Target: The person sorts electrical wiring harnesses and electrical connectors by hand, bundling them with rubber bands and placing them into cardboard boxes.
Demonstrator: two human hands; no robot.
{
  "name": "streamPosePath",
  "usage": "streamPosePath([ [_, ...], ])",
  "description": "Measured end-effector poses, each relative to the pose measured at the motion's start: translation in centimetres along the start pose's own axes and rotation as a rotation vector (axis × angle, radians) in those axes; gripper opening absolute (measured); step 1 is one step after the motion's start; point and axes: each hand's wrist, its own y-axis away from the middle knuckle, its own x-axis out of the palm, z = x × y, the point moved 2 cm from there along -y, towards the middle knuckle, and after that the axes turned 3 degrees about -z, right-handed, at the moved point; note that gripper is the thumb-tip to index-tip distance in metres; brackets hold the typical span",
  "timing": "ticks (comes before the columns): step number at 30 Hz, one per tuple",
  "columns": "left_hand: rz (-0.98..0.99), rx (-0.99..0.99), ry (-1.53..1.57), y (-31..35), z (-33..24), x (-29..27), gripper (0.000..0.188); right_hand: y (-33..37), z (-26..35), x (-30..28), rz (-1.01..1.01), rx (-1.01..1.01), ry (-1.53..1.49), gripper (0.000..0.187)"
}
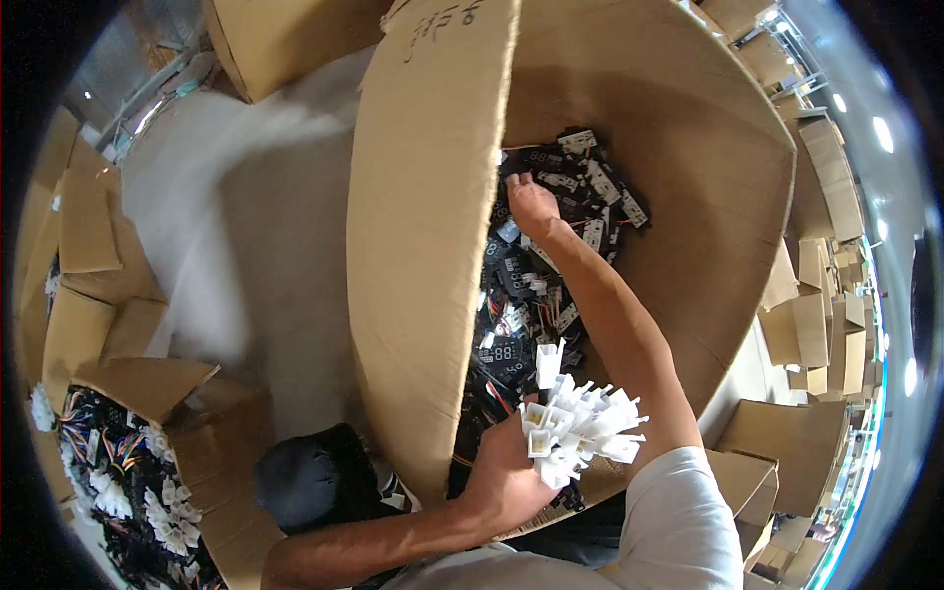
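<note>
My left hand (pixel 506 474) is closed round a thick bunch of white plastic wire connectors (pixel 580 421), their open ends fanned out above the fist. Whatever hangs below the fist is hidden. Deep in a tall cardboard box (pixel 639 88), my right hand (pixel 533 204) is at the far part of a pile, its fingers curled together; what they grip, if anything, cannot be made out. The pile holds black display boards (pixel 513 275) with digit segments, white-backed parts (pixel 602 183) and coloured wires (pixel 511 320).
A tall cardboard flap (pixel 423 216) rises along the box's left side. At the lower left, another open carton (pixel 211 472) holds black boards (pixel 128 442) and white connector bunches (pixel 172 516). Bare floor (pixel 295 147) lies between them. Several cartons (pixel 796 329) line the right side.
</note>
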Motion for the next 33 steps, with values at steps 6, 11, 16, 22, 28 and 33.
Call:
streamPosePath([
  [6,-0.068,0.07,-0.074,-1.3,0.5,-1.0,0.026,5.0,2.9,-1.5,0.323,-0.141,0.177,0.02],
  [11,-0.078,0.206,-0.027,-0.6,-0.4,0.6,0.025,13.1,-0.6,-12.2,0.406,-0.112,-0.286,0.02],
  [16,-0.052,0.372,-0.026,0.3,-0.6,1.7,0.021,18.7,-4.5,-18.9,0.38,0.113,-0.669,0.025],
  [22,-0.143,0.384,0.001,-0.5,-2.8,1.1,0.02,23.9,-5.7,-28.0,0.487,0.263,-0.706,0.021],
  [28,-0.166,0.446,0.006,-1.6,-2.2,-0.1,0.019,28.1,-2.0,-31.7,0.503,-0.087,-0.359,0.025],
  [33,0.063,0.601,-0.086,-1.7,-2.3,-0.1,0.02,27.8,4.7,-34.0,0.465,-0.306,-0.61,0.024],
])
